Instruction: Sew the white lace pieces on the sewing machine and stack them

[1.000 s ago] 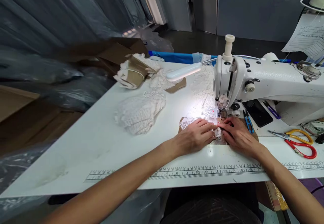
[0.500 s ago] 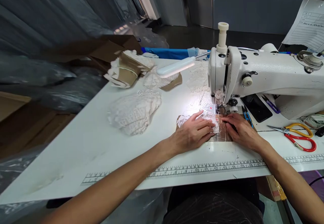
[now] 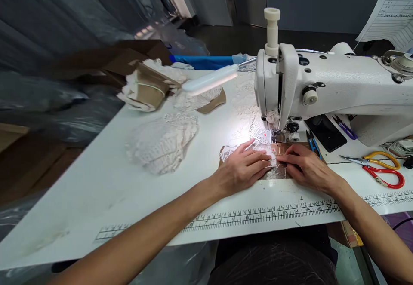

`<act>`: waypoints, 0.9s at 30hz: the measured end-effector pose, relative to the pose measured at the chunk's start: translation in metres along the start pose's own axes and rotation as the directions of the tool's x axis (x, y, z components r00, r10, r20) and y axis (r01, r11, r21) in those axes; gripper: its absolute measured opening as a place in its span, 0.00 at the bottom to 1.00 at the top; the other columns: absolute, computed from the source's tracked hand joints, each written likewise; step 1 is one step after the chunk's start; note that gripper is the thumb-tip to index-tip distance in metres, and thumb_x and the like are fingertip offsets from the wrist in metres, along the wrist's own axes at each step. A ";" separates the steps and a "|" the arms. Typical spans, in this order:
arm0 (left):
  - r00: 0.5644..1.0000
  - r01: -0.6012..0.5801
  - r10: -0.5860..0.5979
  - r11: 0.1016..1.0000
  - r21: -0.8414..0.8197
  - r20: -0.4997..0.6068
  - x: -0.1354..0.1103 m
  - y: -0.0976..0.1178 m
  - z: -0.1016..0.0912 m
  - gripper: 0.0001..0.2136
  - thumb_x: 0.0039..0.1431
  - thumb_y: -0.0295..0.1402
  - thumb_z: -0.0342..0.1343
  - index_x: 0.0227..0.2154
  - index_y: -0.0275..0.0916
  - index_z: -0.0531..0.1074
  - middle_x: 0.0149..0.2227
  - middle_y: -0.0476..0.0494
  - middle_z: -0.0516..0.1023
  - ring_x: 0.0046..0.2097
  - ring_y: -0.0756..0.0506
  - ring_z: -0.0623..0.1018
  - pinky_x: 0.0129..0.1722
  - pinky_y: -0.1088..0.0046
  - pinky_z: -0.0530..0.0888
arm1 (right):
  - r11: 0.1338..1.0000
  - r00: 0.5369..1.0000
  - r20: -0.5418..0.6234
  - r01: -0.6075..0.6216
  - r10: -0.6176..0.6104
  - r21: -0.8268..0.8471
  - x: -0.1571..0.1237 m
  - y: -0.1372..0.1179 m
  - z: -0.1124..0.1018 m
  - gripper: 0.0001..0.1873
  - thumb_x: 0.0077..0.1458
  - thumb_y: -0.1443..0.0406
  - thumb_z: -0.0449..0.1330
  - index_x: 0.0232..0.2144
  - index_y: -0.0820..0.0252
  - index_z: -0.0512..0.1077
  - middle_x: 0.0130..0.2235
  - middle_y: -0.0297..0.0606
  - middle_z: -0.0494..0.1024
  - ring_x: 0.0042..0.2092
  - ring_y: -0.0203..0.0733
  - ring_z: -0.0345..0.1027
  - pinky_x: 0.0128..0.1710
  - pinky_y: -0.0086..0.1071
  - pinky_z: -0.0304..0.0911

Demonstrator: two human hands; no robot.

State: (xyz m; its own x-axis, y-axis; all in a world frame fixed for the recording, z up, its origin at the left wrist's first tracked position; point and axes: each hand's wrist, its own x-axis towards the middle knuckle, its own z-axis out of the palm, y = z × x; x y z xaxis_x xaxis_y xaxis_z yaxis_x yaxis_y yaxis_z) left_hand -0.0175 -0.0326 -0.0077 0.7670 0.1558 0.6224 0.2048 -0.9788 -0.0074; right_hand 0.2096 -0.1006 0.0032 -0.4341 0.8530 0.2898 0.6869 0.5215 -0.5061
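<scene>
My left hand [image 3: 243,167] lies flat with fingers stretched over a piece of white lace [image 3: 272,161], beside the needle area of a white sewing machine [image 3: 277,83]. Under the lace is a brown and metallic plate [image 3: 274,174] on the table. My right hand [image 3: 305,167] rests on that plate, its index fingertip touching the right edge of the lace and its thumb apart below. More lace [image 3: 251,124] runs back behind the presser foot [image 3: 276,136]. Small red marks show on the lace near the foot.
A crumpled lace piece [image 3: 164,141] and a banded lace bundle [image 3: 146,87] lie left on the table. A lamp [image 3: 209,80] reaches over them. At right are scissors [image 3: 382,167], blue snips [image 3: 312,144] and a phone [image 3: 325,134]. A printed ruler [image 3: 248,217] lines the front edge.
The whole view has shifted slightly as the head moved. My right index fingertip has come to the lace's right edge; my left hand stays flat on the lace.
</scene>
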 end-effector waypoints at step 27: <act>0.979 0.159 -0.167 0.984 0.078 0.117 -0.001 -0.004 -0.003 0.12 0.70 0.36 0.46 0.42 0.37 0.72 0.42 0.40 0.78 0.38 0.44 0.76 0.38 0.63 0.69 | 1.000 0.999 0.052 0.009 -0.007 -0.023 -0.001 -0.001 0.004 0.19 0.57 0.74 0.56 0.46 0.54 0.79 0.43 0.43 0.67 0.46 0.44 0.66 0.49 0.41 0.68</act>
State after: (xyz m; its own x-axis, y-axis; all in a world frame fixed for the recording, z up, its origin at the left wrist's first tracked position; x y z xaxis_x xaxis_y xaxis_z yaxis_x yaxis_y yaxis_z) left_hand -0.0208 -0.0296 -0.0060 0.7877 0.3314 0.5194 0.3704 -0.9284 0.0307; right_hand 0.2069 -0.1025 -0.0001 -0.4687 0.8469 0.2512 0.6962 0.5291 -0.4851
